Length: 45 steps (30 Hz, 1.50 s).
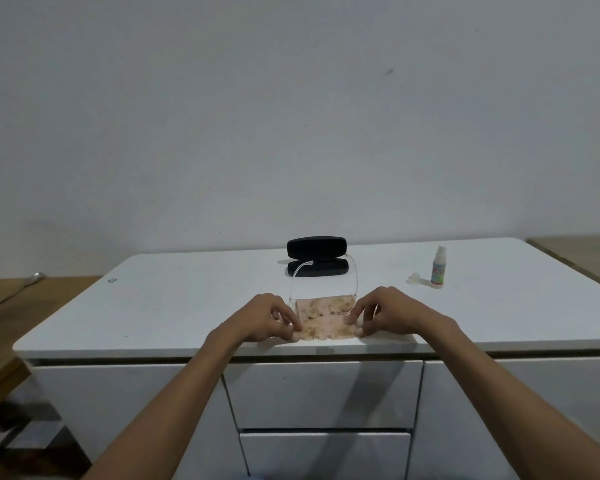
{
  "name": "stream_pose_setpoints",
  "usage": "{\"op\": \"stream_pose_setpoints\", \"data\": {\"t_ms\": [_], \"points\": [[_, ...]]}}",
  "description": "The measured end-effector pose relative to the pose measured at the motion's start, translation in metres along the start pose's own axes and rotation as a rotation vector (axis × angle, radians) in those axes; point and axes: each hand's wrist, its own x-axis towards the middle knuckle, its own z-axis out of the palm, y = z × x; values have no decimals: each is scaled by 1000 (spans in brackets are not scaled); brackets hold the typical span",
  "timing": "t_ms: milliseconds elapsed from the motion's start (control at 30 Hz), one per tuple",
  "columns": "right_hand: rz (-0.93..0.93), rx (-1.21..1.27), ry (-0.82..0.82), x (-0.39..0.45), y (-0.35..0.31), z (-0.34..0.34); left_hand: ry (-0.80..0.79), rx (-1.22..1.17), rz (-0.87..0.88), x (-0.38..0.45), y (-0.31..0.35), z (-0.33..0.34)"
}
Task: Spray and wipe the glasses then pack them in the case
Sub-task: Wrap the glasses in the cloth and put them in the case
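Observation:
A pink cloth with brown speckles (326, 322) lies near the front edge of the white cabinet top (187, 306). My left hand (274, 318) pinches its left side and my right hand (378, 315) pinches its right side. Clear-framed glasses (321, 285) stand just behind the cloth, temples open and pointing away from me. Behind them the black case (316, 257) sits open, its lid upright. A small white spray bottle (439, 266) stands at the right, with its clear cap (414, 278) lying beside it.
A wooden surface at the left (32, 306) holds a metal utensil (25, 285). Another wooden top shows at the far right (582, 258). White drawers (326, 393) face me below the cabinet top. A plain wall rises behind.

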Motion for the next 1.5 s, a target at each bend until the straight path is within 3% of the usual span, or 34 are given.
{"op": "stream_pose_setpoints", "data": {"t_ms": [200, 367, 500, 600, 1067, 1300, 1500], "points": [[-14, -76, 68, 7, -4, 8, 101, 12, 27, 0, 1, 10], [33, 113, 283, 15, 0, 8, 242, -152, 38, 8, 1, 11], [136, 49, 420, 28, 4, 15, 447, -334, -73, 18, 5, 20], [227, 32, 457, 36, 6, 24, 533, -341, -150, 25, 4, 29], [352, 56, 474, 48, 10, 25, 608, -174, -318, 48, -7, 35], [271, 46, 404, 45, 6, 23, 534, -165, -244, 41, 2, 33], [264, 29, 520, 48, 9, 29, 537, -105, -244, 42, 4, 35]]}}
